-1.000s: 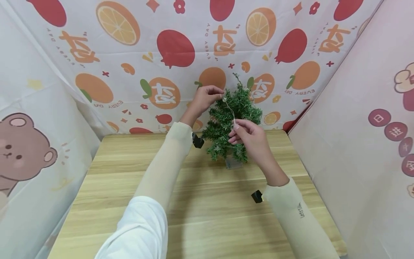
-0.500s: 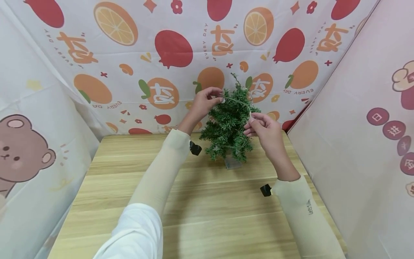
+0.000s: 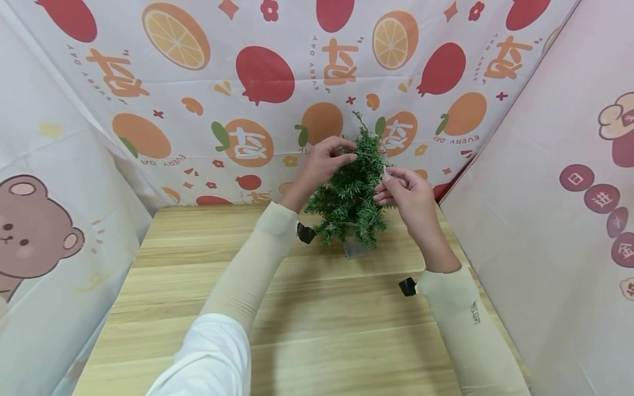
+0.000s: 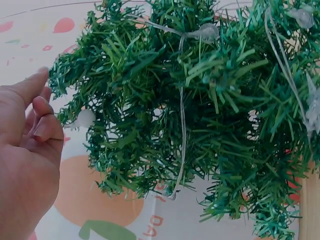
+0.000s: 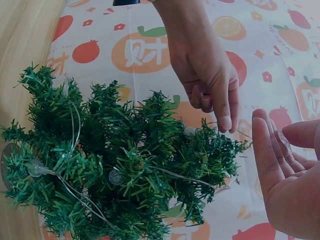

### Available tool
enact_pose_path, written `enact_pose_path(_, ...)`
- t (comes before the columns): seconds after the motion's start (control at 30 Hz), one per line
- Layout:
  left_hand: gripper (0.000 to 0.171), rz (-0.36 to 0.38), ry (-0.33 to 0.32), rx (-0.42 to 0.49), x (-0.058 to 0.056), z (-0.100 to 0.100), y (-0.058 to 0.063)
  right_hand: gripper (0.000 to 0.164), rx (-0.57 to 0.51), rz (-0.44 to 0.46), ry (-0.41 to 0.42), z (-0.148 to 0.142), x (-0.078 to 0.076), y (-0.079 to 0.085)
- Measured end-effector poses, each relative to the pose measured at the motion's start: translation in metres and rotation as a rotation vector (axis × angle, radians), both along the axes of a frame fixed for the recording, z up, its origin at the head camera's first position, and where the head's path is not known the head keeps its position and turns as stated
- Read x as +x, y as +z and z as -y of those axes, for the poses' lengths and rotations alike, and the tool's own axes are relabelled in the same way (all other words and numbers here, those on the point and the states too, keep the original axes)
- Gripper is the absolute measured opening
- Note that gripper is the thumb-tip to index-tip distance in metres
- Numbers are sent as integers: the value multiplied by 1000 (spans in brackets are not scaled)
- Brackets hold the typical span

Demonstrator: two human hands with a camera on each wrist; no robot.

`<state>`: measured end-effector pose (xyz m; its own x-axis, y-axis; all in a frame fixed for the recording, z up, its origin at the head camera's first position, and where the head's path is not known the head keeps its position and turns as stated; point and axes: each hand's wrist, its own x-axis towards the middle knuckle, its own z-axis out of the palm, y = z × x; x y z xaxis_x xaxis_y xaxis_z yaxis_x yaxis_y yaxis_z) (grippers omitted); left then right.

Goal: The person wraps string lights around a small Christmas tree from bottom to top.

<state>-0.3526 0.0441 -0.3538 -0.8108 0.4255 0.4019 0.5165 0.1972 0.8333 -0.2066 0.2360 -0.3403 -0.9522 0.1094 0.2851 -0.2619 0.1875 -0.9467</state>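
Observation:
A small green artificial Christmas tree (image 3: 354, 192) stands at the back of the table, tilted in the wrist views. A thin clear-wired string of lights (image 4: 182, 115) winds over its branches, with clear bulbs (image 5: 116, 176) among the needles. My left hand (image 3: 324, 164) is at the upper left of the tree; its extended fingers touch the top branches, and a whitish bulb (image 4: 86, 118) sits just beside them. On the right side, my right hand (image 3: 406, 190) pinches a clear piece of the light string (image 5: 283, 142) between thumb and fingers. The wire runs from there towards the treetop.
The wooden table (image 3: 317, 341) extends in front of the tree. A fruit-print cloth (image 3: 198, 99) hangs close behind it, with printed cloths at both sides. Black wrist cameras (image 3: 306, 233) sit on both sleeves. A clear base (image 3: 356, 248) shows below the branches.
My right hand has drawn the light string to the right across the tree. My left hand has let go of a whitish bulb and shifted right onto the upper branches.

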Motion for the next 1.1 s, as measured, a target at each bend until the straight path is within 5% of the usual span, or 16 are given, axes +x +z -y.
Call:
enact_pose_path(0.4,18,21,18,94,-7,0,-4,31,-127,-63,-33,-2,-27,23)
enact_pose_path(0.73,25,48,31,169,-12,-10,16,26,-177,-97,-33,19,-64,53)
enact_pose_path(1.1,22,148,74,295,-17,-21,27,25,-132,-49,-21,46,-93,59)
